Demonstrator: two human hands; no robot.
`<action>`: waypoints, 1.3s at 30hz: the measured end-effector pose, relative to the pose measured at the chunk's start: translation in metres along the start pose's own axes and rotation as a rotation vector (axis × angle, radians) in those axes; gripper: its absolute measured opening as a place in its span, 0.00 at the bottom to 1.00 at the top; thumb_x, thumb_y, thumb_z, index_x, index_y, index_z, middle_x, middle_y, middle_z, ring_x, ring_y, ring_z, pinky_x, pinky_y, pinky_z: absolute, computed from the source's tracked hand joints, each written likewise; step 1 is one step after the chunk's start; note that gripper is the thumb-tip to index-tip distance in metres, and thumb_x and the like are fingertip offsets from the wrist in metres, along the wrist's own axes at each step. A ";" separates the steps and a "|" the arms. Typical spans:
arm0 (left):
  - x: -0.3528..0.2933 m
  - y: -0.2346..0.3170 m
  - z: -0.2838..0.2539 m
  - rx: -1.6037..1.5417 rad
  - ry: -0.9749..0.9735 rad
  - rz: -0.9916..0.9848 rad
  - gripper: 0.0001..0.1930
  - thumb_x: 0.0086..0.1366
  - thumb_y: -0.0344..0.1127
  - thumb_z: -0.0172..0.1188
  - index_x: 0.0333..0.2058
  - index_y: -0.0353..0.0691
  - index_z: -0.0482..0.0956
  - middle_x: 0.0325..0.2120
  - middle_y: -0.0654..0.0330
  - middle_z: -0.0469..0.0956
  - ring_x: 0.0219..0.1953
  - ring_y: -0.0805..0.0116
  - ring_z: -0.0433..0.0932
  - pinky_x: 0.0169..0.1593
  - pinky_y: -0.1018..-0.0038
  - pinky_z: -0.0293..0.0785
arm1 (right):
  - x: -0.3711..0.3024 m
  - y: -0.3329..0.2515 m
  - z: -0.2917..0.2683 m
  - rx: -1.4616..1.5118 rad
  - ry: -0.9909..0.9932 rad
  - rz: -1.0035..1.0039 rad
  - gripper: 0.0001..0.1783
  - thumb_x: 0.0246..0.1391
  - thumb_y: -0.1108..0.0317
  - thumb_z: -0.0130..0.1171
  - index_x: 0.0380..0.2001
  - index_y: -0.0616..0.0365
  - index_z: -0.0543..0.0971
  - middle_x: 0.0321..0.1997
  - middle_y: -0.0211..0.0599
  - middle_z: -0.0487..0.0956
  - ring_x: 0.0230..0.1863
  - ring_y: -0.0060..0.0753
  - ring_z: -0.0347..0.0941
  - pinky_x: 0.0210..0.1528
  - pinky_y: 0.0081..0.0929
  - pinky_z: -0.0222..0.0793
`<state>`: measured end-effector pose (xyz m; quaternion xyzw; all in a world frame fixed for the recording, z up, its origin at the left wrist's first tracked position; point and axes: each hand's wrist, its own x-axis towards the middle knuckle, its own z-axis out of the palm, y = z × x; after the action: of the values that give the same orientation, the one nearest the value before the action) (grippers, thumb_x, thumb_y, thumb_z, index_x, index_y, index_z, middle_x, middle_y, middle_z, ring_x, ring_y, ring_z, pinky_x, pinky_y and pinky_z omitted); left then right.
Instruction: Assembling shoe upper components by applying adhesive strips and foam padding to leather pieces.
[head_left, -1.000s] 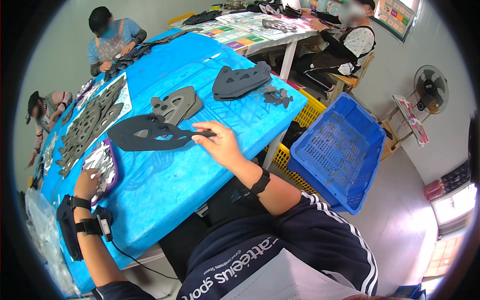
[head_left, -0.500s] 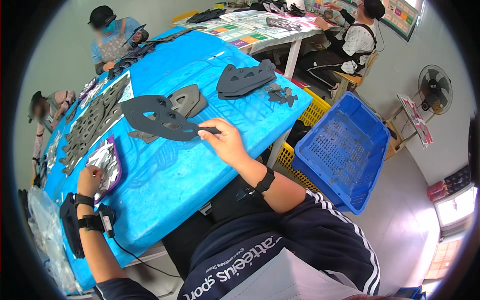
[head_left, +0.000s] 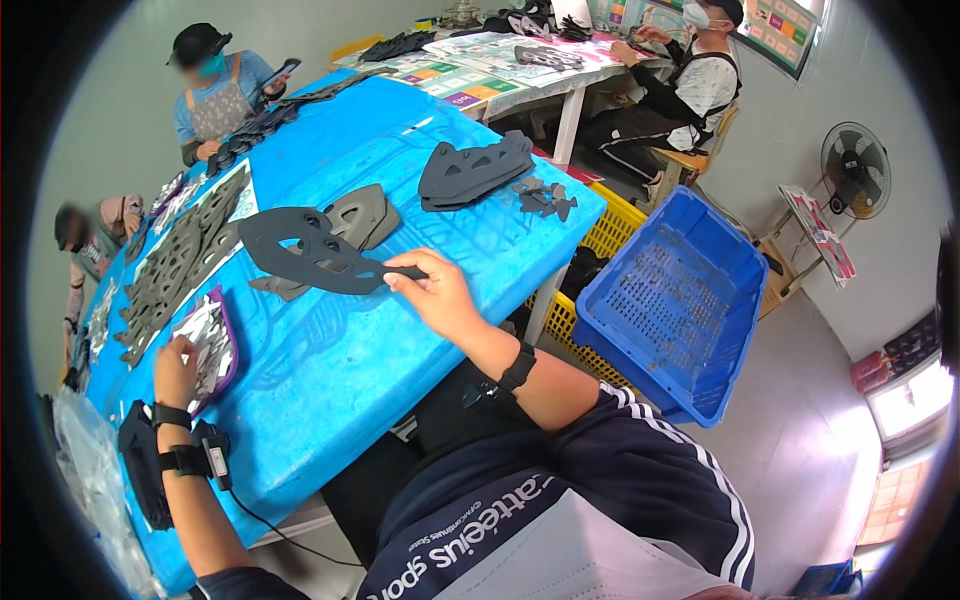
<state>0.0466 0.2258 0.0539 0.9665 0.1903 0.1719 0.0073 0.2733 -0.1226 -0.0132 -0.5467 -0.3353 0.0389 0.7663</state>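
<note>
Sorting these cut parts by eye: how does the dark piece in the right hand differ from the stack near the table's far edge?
The dark cut piece is a single thin sheet, pinched at one end by the right hand; the stack of dark cut pieces is several layers, untouched. The held piece looks longer and narrower, the stack broader and more triangular. Both are dark grey with cut-out holes, over the blue table cover.

head view: worn on the person's head | aimed steeply down and forward | blue table [head_left: 330, 370] seen close, near-left | blue crate [head_left: 670, 300] at right | edges bent by fisheye
</note>
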 end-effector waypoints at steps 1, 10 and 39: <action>0.002 0.007 -0.003 0.056 0.055 -0.033 0.03 0.52 0.25 0.55 0.27 0.36 0.72 0.23 0.53 0.76 0.30 0.54 0.74 0.34 0.66 0.68 | 0.000 0.000 -0.001 -0.002 0.004 0.002 0.09 0.49 0.75 0.58 0.35 0.63 0.77 0.35 0.33 0.73 0.35 0.22 0.72 0.35 0.19 0.73; -0.015 0.109 -0.034 -0.748 -0.012 0.030 0.06 0.60 0.26 0.51 0.35 0.34 0.75 0.29 0.60 0.75 0.31 0.71 0.73 0.35 0.79 0.68 | 0.000 -0.001 -0.003 -0.010 -0.005 0.016 0.09 0.49 0.78 0.57 0.36 0.64 0.75 0.36 0.32 0.70 0.36 0.21 0.71 0.37 0.16 0.72; -0.035 0.176 0.022 -1.515 0.028 -0.373 0.08 0.57 0.26 0.56 0.37 0.36 0.73 0.25 0.64 0.73 0.27 0.76 0.74 0.29 0.82 0.69 | 0.000 -0.004 -0.003 -0.012 0.010 -0.017 0.08 0.48 0.75 0.58 0.34 0.64 0.76 0.35 0.33 0.72 0.34 0.21 0.72 0.34 0.18 0.73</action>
<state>0.0878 0.0512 0.0360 0.6480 0.1804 0.2630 0.6916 0.2735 -0.1261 -0.0107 -0.5486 -0.3364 0.0277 0.7649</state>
